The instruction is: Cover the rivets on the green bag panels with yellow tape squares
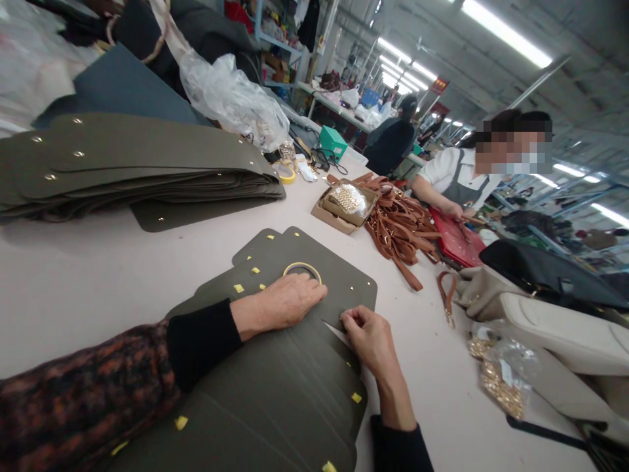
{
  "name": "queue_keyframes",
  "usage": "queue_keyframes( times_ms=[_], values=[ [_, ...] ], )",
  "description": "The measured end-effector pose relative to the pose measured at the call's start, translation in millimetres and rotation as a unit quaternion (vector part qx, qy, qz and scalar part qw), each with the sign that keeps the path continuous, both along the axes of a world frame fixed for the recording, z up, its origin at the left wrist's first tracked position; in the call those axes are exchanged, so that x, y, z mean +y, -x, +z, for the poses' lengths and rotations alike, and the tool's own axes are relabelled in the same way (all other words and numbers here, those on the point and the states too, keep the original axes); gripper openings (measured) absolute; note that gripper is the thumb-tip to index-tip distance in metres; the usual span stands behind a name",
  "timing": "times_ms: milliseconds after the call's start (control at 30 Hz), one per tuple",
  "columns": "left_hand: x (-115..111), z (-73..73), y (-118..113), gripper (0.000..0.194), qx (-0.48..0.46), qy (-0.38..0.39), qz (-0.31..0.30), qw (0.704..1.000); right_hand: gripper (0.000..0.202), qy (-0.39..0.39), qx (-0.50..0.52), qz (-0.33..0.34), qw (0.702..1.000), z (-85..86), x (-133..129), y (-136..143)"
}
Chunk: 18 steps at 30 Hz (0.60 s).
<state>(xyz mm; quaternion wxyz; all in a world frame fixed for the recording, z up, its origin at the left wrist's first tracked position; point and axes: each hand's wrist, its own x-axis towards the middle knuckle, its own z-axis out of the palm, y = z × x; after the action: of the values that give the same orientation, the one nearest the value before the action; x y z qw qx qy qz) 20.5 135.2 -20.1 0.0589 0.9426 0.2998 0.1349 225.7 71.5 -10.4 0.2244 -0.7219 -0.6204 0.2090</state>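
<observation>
Dark olive panels (275,393) lie overlapped in a fanned pile in front of me, with small yellow tape pieces (356,397) stuck along their edges. My left hand (282,301) is closed over the near side of a roll of yellow tape (302,265) on top of the panels; its fingers hide part of the roll. To the right, my right hand (368,334) is pinched at the edge of a panel with small metal studs (352,288). What sits between those fingertips is too small to make out. A narrow pale gap shows between panels beside them.
A stack of studded olive panels (147,154) stands at the back left, near plastic bags (230,98). Beyond my hands are a cardboard box (344,208) and brown straps (398,223). Beige bags (555,334) and bagged gold hardware (501,387) lie right. A co-worker (466,174) handles a red item.
</observation>
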Motion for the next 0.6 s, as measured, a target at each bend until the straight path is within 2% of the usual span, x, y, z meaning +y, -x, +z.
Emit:
queue_keyframes(
  times_ms=[167, 267, 367, 467, 533, 600],
  values=[
    [1.3, -1.1, 0.0, 0.01, 0.003, -0.012, -0.003, 1.0, 0.019, 0.008, -0.052, -0.009, 0.999, 0.6, -1.2, -1.5],
    [1.7, 1.7, 0.7, 0.01, -0.005, -0.027, -0.004, 1.0, 0.027, -0.048, -0.057, -0.023, 0.997, 1.1, -10.4, -7.4],
    [1.2, 6.8, 1.8, 0.009, -0.02, -0.031, -0.014, 0.999, 0.021, -0.108, -0.066, 0.04, 0.991, 0.0, -19.6, -11.0],
    [0.7, 11.3, 3.6, 0.011, -0.025, -0.028, -0.017, 0.999, 0.024, -0.102, -0.102, 0.105, 0.984, -4.0, -21.4, -9.2],
    [1.0, 13.6, 5.1, 0.012, -0.019, -0.025, -0.012, 0.999, 0.025, -0.086, -0.117, 0.101, 0.984, -6.5, -18.3, -5.6],
    [2.1, 15.6, 6.7, 0.013, -0.005, -0.021, -0.009, 1.0, 0.024, -0.063, -0.12, 0.068, 0.988, -7.3, -13.4, -1.0]
  ],
)
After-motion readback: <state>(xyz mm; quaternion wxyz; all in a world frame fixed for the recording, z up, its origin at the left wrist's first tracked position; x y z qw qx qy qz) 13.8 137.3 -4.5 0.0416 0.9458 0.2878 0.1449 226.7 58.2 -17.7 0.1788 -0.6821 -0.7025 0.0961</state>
